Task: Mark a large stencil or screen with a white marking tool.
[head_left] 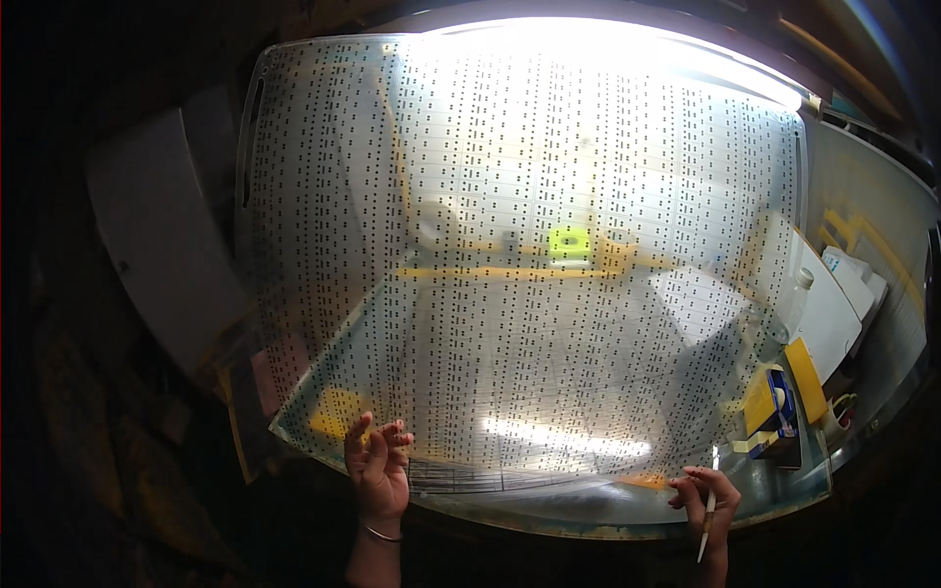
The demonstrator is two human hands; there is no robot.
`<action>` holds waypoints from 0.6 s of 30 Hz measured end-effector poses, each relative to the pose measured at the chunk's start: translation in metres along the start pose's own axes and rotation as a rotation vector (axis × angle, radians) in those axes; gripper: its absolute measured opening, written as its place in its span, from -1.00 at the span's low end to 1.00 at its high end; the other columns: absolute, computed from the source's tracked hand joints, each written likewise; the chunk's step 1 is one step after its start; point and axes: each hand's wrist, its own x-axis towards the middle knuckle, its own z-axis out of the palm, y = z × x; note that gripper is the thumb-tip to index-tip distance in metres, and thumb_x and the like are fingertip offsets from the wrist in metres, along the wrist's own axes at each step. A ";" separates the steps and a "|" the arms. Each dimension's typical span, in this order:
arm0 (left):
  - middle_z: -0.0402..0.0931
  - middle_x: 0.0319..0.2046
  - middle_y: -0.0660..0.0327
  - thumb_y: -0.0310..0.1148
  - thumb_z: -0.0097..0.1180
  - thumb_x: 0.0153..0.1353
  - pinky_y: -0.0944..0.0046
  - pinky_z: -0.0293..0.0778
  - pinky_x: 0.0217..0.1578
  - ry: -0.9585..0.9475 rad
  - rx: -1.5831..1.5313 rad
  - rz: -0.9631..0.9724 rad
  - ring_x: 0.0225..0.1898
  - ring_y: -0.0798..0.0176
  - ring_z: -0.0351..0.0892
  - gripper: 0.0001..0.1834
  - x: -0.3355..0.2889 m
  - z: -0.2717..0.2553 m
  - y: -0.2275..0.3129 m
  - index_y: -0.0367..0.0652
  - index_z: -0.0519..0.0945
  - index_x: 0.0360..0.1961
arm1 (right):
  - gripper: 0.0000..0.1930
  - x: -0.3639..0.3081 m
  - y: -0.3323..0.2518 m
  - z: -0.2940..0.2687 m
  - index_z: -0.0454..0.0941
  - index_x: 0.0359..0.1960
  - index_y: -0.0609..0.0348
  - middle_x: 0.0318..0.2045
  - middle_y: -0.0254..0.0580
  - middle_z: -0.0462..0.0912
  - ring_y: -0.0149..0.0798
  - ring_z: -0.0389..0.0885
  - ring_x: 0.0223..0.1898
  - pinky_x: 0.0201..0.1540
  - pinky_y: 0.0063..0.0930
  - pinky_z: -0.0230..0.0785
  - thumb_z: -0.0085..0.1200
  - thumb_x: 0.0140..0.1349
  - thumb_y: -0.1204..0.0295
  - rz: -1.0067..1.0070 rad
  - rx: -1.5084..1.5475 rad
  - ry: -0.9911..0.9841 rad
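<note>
A large translucent sheet covered with rows of small black dots spreads before me over a glass-like tabletop. My left hand is at the sheet's near left edge, palm side partly showing, fingers bent but apart, with nothing seen in them. A thin bracelet circles that wrist. At the near right edge, my right hand pinches a slim white pen-like stick, its pointed end downward and its other end rising above the fingers. Whether the stick touches the sheet, I cannot tell.
A bright tube lamp glares along the far edge. On the right stand a blue and yellow box, a yellow block and a clear bottle. Through the sheet shows a yellow-green object. A pale panel stands at left.
</note>
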 end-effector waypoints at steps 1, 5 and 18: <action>0.50 -0.26 0.16 -0.38 -0.03 0.25 0.55 0.40 -0.43 0.004 0.002 0.000 -0.33 0.36 0.51 -0.69 0.000 0.000 0.000 0.03 0.39 0.03 | -0.88 0.000 0.000 0.000 0.50 -0.31 0.27 -0.56 -0.11 0.63 -0.39 0.59 -0.60 -0.55 -0.58 0.46 0.12 0.09 0.59 -0.002 0.000 -0.001; 0.50 -0.27 0.17 -0.37 -0.02 0.24 0.55 0.39 -0.45 0.014 0.005 -0.003 -0.33 0.36 0.51 -0.69 0.000 -0.001 -0.001 0.03 0.39 0.03 | -0.87 0.000 -0.001 0.001 0.50 -0.31 0.28 -0.56 -0.11 0.63 -0.38 0.59 -0.60 -0.55 -0.58 0.46 0.12 0.09 0.59 -0.002 -0.011 -0.002; 0.50 -0.27 0.16 -0.36 -0.02 0.24 0.58 0.38 -0.52 0.027 0.007 -0.005 -0.35 0.35 0.51 -0.69 0.000 -0.001 -0.002 0.04 0.38 0.03 | -0.87 0.001 -0.003 0.001 0.50 -0.32 0.29 -0.56 -0.11 0.63 -0.40 0.58 -0.60 -0.55 -0.58 0.47 0.13 0.08 0.59 -0.004 0.006 -0.005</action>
